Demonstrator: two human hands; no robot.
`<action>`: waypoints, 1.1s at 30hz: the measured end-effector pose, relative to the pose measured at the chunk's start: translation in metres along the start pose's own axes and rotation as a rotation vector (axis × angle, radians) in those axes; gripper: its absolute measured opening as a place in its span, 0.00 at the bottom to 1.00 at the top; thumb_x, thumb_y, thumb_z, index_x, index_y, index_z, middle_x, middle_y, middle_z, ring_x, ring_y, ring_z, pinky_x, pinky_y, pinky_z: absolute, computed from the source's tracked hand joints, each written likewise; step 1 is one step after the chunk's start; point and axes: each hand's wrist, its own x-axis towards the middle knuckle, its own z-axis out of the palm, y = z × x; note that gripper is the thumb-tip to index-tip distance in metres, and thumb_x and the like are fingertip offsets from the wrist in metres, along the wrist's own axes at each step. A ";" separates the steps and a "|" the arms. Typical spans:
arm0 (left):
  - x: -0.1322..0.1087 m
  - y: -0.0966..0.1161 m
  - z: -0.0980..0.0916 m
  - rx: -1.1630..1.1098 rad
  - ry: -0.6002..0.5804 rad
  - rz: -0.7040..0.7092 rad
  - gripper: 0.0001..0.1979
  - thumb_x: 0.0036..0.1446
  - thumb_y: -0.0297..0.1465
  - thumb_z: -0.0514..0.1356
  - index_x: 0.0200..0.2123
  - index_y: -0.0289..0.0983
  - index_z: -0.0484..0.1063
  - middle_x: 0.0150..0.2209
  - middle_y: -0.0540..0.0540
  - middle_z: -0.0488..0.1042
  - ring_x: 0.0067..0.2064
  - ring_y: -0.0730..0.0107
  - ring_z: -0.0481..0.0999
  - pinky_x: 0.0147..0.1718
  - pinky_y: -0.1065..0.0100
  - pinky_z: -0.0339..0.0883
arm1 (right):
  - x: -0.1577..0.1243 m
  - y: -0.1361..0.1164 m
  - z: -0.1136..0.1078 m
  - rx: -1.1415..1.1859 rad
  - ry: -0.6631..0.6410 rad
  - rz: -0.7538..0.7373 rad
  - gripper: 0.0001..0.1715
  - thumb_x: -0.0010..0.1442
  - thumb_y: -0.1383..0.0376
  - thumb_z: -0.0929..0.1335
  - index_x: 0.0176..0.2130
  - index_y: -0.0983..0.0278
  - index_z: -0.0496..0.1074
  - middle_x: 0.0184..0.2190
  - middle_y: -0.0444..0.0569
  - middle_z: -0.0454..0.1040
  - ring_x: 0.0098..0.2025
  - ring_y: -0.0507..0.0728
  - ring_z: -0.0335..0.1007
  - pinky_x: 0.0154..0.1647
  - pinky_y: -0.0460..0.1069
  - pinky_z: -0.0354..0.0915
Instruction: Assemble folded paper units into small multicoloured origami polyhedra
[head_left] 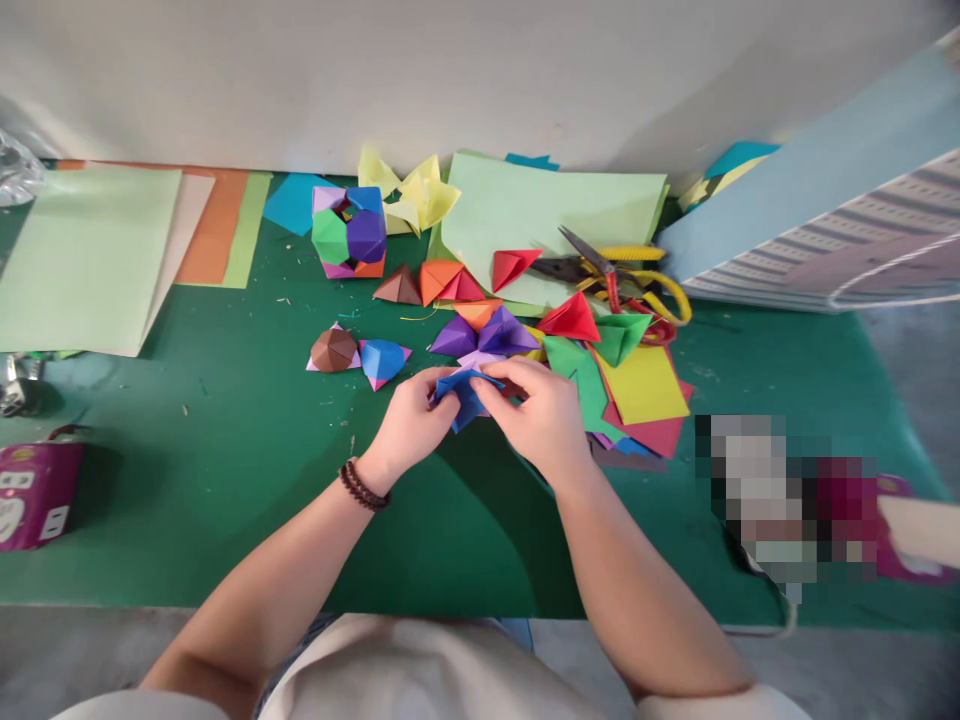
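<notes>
Between my two hands is a piece of folded blue paper (468,402), held above the green table. My left hand (416,415) pinches its left side with thumb and fingers, and my right hand (536,405) grips the right side. Just beyond my fingers lie purple folded paper pieces (504,332) and a lilac one (478,360). To the left sit a brown paper piece (334,350) and a blue one (384,360), both with pink points. Farther back stands a multicoloured paper ball (349,232) built from folded units.
Scissors and pliers with yellow and red handles (637,280) rest on pale green sheets (555,210). Coloured paper squares (645,385) lie right of my hands. A paper stack (90,260) is at left, near a magenta box (39,495). A pixelated patch (780,500) covers something at right.
</notes>
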 end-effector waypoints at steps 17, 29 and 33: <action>-0.002 0.002 -0.003 -0.098 0.031 0.026 0.10 0.52 0.25 0.55 0.39 0.36 0.69 0.26 0.54 0.69 0.20 0.81 0.69 0.18 0.78 0.66 | -0.001 -0.005 0.000 0.058 -0.109 -0.032 0.09 0.60 0.62 0.67 0.42 0.60 0.73 0.38 0.47 0.79 0.30 0.54 0.74 0.31 0.49 0.70; -0.003 -0.001 -0.004 0.000 -0.046 0.025 0.08 0.57 0.27 0.52 0.40 0.38 0.66 0.24 0.55 0.68 0.17 0.81 0.69 0.16 0.78 0.62 | -0.002 -0.003 0.001 -0.033 -0.093 0.026 0.03 0.57 0.65 0.67 0.33 0.61 0.71 0.18 0.39 0.66 0.18 0.49 0.62 0.20 0.45 0.59; -0.003 -0.002 -0.003 -0.010 0.011 0.048 0.06 0.58 0.28 0.53 0.39 0.38 0.66 0.19 0.57 0.65 0.16 0.80 0.68 0.16 0.78 0.60 | -0.002 -0.003 0.001 0.104 -0.111 0.130 0.06 0.58 0.62 0.67 0.38 0.61 0.72 0.22 0.41 0.70 0.21 0.51 0.67 0.22 0.46 0.64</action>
